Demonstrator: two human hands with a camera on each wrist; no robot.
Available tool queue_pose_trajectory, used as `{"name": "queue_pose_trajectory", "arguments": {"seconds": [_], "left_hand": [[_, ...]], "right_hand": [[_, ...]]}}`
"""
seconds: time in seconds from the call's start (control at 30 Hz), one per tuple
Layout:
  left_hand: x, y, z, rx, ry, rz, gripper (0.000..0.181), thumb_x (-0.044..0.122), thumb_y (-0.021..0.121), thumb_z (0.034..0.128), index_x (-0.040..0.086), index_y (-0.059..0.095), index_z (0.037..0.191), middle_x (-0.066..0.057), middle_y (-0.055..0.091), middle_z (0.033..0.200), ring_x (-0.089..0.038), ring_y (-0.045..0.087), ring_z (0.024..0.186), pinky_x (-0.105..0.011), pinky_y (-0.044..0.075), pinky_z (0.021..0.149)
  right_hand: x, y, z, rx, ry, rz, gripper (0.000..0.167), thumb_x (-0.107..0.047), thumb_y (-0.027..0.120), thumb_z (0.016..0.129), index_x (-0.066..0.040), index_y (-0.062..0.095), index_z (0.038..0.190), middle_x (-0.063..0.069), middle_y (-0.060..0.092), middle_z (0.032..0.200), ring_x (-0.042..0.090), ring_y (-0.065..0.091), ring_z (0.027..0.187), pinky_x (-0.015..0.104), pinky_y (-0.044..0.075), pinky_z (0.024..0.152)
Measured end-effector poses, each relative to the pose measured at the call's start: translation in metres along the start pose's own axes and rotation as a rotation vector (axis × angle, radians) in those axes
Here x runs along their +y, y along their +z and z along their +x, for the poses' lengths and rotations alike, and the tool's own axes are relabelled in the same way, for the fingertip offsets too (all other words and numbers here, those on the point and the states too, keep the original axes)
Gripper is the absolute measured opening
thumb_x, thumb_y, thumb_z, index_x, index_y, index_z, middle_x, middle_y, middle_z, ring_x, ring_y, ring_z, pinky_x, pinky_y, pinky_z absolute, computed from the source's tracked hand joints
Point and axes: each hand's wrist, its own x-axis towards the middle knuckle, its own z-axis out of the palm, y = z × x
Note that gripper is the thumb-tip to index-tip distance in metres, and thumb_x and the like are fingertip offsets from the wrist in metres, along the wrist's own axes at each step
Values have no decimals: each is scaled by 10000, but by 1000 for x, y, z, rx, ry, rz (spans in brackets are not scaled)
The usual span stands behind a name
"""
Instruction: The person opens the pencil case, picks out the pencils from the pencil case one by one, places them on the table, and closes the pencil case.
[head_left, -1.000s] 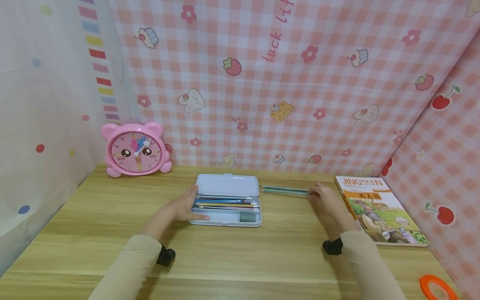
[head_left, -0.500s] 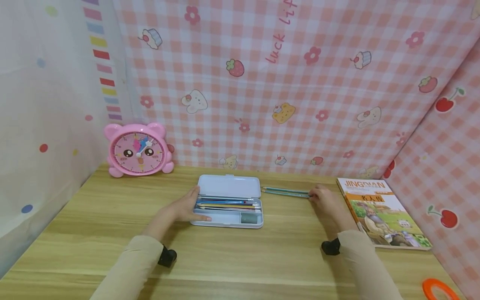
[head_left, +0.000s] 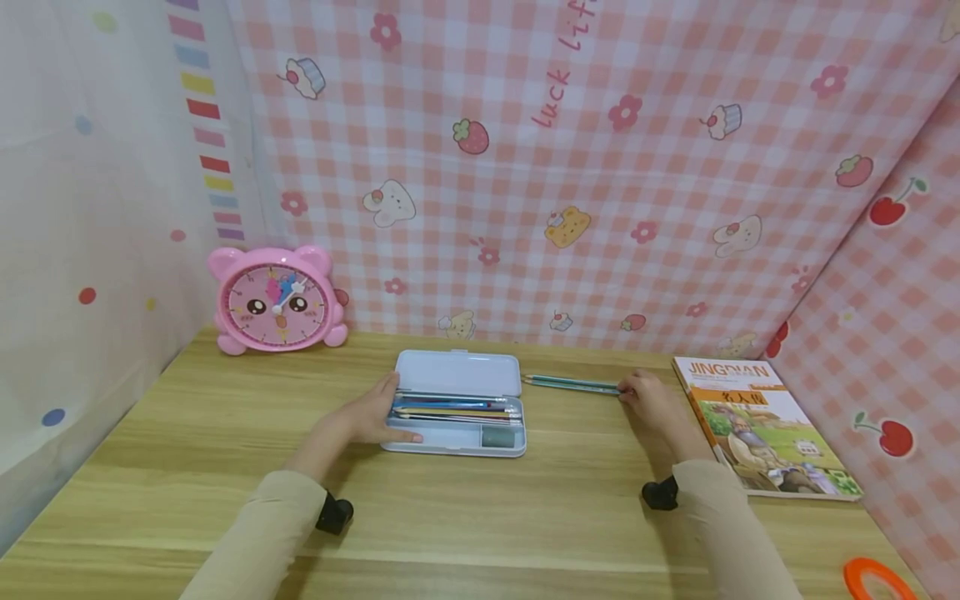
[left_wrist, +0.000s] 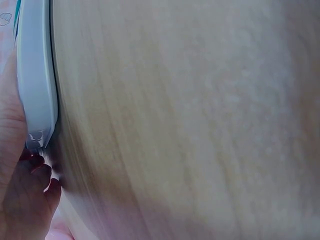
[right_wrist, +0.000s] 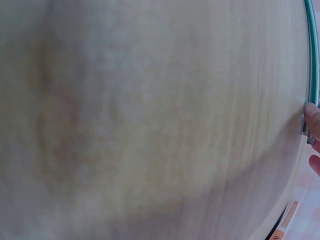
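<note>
A white pencil case point(head_left: 457, 372) lies with its lid up in the middle of the table, several pencils point(head_left: 453, 413) and a dark grey-green block point(head_left: 498, 437) inside. My left hand point(head_left: 371, 414) grips the case's left end, thumb over the front part and fingers behind. The left wrist view has the case's side point(left_wrist: 37, 70) beside the thumb, with the other fingers curled below. Right of the case, green pencils point(head_left: 572, 384) lie with their tips toward it. My right hand point(head_left: 651, 402) pinches their far ends. In the right wrist view, the thumb point(right_wrist: 313, 112) presses on the green pencils point(right_wrist: 313, 60).
On the wooden table point(head_left: 480, 525), a pink bear-shaped clock point(head_left: 277, 304) stands at the back left. A book point(head_left: 767, 429) lies close to the right hand. An orange ring point(head_left: 877, 579) sits at the front right. Checked cloth walls point(head_left: 517, 167) rise behind.
The head view has shifted slightly. Both hands, the pencil case and the green pencils keep nearly the same places.
</note>
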Motion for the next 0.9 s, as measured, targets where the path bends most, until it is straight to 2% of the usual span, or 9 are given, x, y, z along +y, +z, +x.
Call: {"name": "queue_pose_trajectory", "arguments": {"seconds": [0.23,0.4,0.63,0.77,0.9], "left_hand": [[0,0,1,-5,-9,-1,1159,534,683,732,-142,26,1406,-339,49,1474,-436,105,1378,-500,150,1142],[-1,1,1,7,-3,-8,1163,522,695,725,-149,29,1402,-350,61,1467,-445,119,1371,-506,156,1138],[-4,2,2,20,2,-20,1165,515,703,721,-148,29,1403,-350,68,1466,-447,126,1369,-511,161,1136],[-3,2,1,18,0,-27,1165,518,702,721,-138,28,1408,-334,67,1475,-434,121,1375,-506,157,1139],[-2,1,1,18,0,-30,1158,515,701,724,-138,32,1408,-328,66,1478,-428,117,1378,-505,157,1139]], "right_hand": [[1,1,1,23,6,6,73,-5,661,790,16,653,859,138,590,835,296,594,778,438,508,706],[-8,-1,4,19,23,28,134,-60,678,793,15,650,901,149,596,878,307,591,819,453,500,738],[-39,-1,19,-57,50,113,261,-128,632,850,32,626,1056,201,590,1033,344,583,951,480,494,817],[-61,4,30,-108,14,122,314,-153,627,859,35,615,1110,203,596,1083,343,589,997,464,498,853],[-89,8,42,-96,-70,148,311,-182,644,845,36,635,1067,194,631,1055,340,602,989,455,497,870]]}}
